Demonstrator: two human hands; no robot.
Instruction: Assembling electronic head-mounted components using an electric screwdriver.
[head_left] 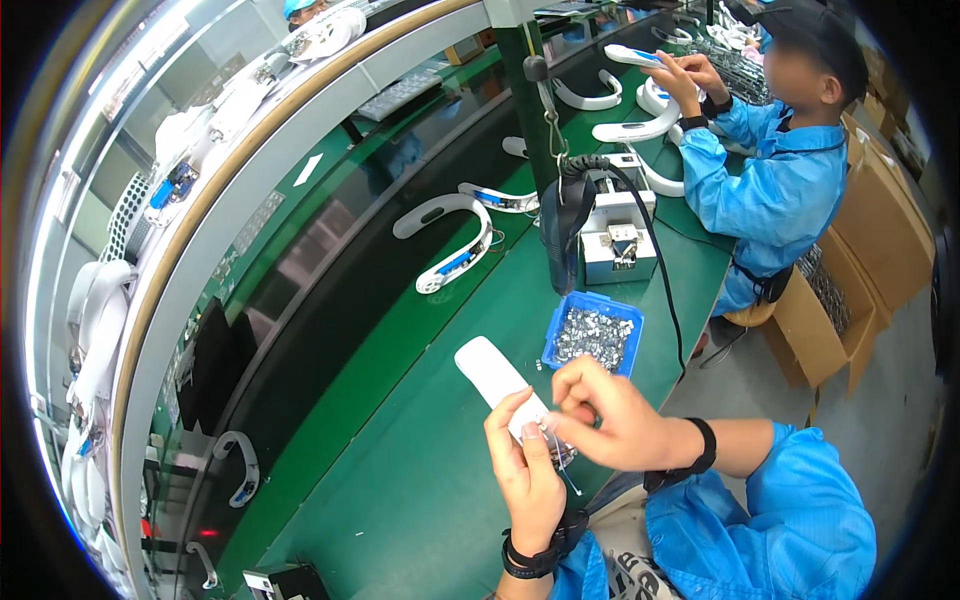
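Observation:
My left hand grips a white curved plastic housing near its lower end, thumb on top and fingers along the side. At that lower end my right hand is closed in a pinch, its fingertips against or just over the housing. Whatever the pinch holds is too small and blurred to make out. A thin pale wire dangles below the fingers. Just beyond my right hand stands a blue bin full of small metal parts.
A black tool hangs from a hook over the green bench, its cable trailing right. Behind it sits a small metal machine. Curved white housings lie on the dark belt. A co-worker handles a similar piece; cardboard boxes stand right.

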